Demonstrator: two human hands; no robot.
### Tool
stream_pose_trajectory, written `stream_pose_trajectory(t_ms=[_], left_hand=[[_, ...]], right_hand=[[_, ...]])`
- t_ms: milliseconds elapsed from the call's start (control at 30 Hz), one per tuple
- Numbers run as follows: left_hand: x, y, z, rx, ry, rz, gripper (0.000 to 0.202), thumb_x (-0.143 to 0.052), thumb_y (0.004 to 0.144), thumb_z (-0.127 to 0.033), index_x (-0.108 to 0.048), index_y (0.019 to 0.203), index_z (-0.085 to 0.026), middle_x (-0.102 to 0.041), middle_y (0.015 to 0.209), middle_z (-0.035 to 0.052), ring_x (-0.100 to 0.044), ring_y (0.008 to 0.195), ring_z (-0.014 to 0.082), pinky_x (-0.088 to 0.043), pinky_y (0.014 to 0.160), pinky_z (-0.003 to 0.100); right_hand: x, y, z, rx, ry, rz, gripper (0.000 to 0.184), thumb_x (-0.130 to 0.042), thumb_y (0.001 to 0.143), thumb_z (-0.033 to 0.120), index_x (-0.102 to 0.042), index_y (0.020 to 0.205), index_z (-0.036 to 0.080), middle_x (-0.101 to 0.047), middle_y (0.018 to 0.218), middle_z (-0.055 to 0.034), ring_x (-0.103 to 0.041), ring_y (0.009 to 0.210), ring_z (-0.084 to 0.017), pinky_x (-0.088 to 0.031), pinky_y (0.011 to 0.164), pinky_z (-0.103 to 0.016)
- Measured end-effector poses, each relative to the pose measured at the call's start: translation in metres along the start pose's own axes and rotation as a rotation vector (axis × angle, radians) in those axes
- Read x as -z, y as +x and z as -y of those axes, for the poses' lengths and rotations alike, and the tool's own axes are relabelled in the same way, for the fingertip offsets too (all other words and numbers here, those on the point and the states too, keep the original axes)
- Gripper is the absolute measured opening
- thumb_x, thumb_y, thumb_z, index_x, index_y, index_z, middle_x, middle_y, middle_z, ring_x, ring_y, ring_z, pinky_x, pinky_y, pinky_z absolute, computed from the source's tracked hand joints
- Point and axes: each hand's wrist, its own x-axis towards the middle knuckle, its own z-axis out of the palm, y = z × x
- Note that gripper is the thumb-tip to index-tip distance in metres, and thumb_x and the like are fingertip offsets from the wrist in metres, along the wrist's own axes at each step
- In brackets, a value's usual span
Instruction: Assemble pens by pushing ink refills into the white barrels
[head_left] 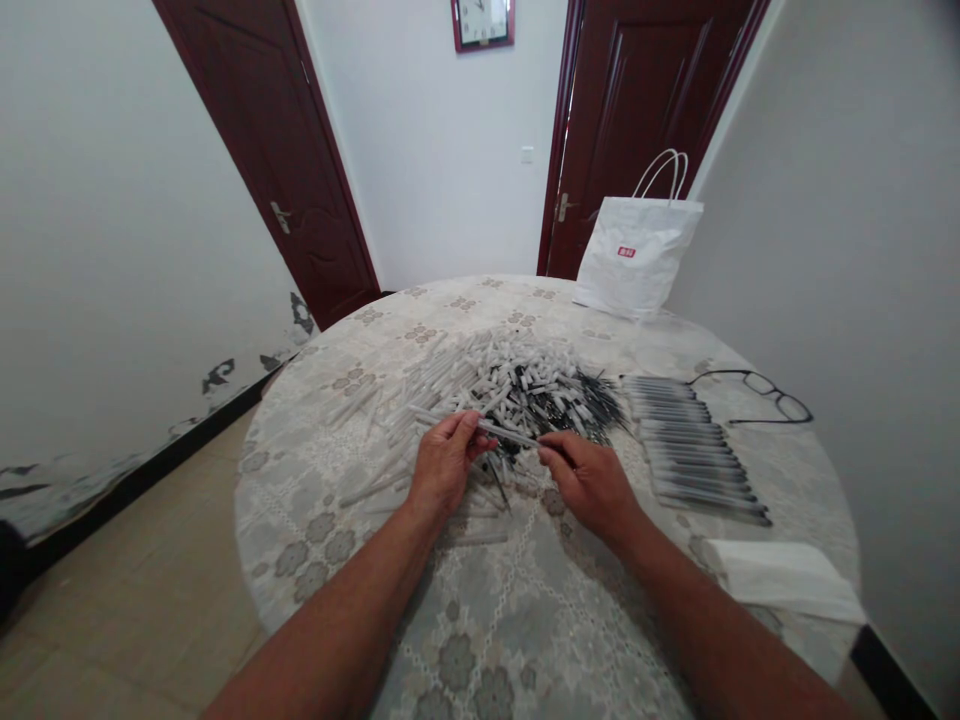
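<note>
A big heap of white pen barrels, caps and dark refills [517, 385] lies in the middle of a round table with a patterned cloth [517, 620]. My left hand [444, 465] pinches one white pen barrel [504, 432] and holds it level over the near edge of the heap. My right hand [589, 480] is closed at the other end of that barrel, fingertips pinched on a small part I cannot make out. A row of finished pens [694, 450] lies side by side to the right of my right hand.
A pair of black glasses [765, 392] lies beyond the pen row. A white paper bag [637, 255] stands at the table's far right edge. A folded white tissue [784, 580] rests near the right rim. Walls and two dark doors surround the table.
</note>
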Motion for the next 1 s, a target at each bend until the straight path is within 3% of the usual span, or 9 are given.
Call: stream_pose_trajectory(t_ms=[167,333,433,567,667,833,1000], left_hand=[[-0.001,-0.001,0.002,-0.016,-0.01,0.012,0.032,-0.081,0.072,-0.045,-0.073,0.083,-0.016,-0.064,0.075,-0.0002,-0.061,0.067,0.0128,-0.058,0.077,0.034],[-0.003,-0.002,0.001,-0.009,0.008,0.028,0.035,-0.08,0.074,-0.047,-0.072,0.085,-0.015,-0.065,0.074,0.0005,-0.063,0.068,0.0133,-0.058,0.079,0.035],[-0.003,-0.004,0.0,-0.013,0.077,0.024,0.039,-0.08,0.074,-0.049,-0.071,0.091,-0.015,-0.068,0.079,0.0016,-0.066,0.071,0.0146,-0.058,0.08,0.034],[-0.002,-0.006,-0.001,-0.023,0.273,0.092,0.044,-0.078,0.076,-0.05,-0.071,0.104,-0.016,-0.074,0.088,0.0051,-0.072,0.077,0.0195,-0.057,0.083,0.036],[-0.006,-0.011,-0.006,-0.017,0.451,0.186,0.046,-0.079,0.074,-0.05,-0.072,0.107,-0.017,-0.076,0.084,0.0078,-0.073,0.079,0.0229,-0.056,0.078,0.034],[-0.018,-0.023,-0.018,-0.077,0.661,0.268,0.04,-0.078,0.076,-0.048,-0.075,0.104,-0.02,-0.077,0.085,0.0077,-0.072,0.08,0.0247,-0.054,0.076,0.033],[-0.017,-0.022,-0.022,-0.192,0.824,0.293,0.033,-0.072,0.081,-0.048,-0.077,0.102,-0.022,-0.077,0.096,0.0067,-0.07,0.086,0.0245,-0.052,0.079,0.032]], right_hand=[[0.0,0.003,0.001,-0.381,0.465,0.191,0.027,-0.058,0.092,0.045,-0.066,0.095,0.02,-0.067,0.072,0.0008,-0.056,0.048,-0.011,-0.046,0.043,-0.023],[0.002,0.006,-0.001,-0.535,0.716,0.279,0.032,-0.063,0.087,0.051,-0.061,0.084,0.019,-0.061,0.068,0.0035,-0.048,0.042,-0.008,-0.04,0.037,-0.02],[0.008,0.007,0.001,-0.452,0.576,0.285,0.027,-0.057,0.092,0.045,-0.063,0.088,0.019,-0.063,0.068,0.0025,-0.052,0.046,-0.01,-0.043,0.043,-0.021],[0.016,0.01,0.004,-0.044,0.088,0.093,0.015,-0.058,0.095,0.029,-0.07,0.096,0.02,-0.071,0.088,-0.0039,-0.065,0.083,-0.016,-0.048,0.078,-0.028],[0.021,0.012,0.004,0.101,-0.017,0.119,0.014,-0.058,0.096,0.024,-0.071,0.1,0.02,-0.072,0.096,-0.0054,-0.064,0.093,-0.017,-0.045,0.086,-0.028],[0.041,0.012,-0.003,0.149,-0.106,0.221,0.009,-0.062,0.093,0.021,-0.069,0.099,0.02,-0.071,0.092,-0.0043,-0.062,0.088,-0.017,-0.044,0.081,-0.027],[0.098,0.006,-0.027,0.025,-0.315,0.148,0.009,-0.065,0.088,0.014,-0.071,0.094,0.018,-0.07,0.094,-0.0068,-0.061,0.092,-0.019,-0.043,0.085,-0.03]])
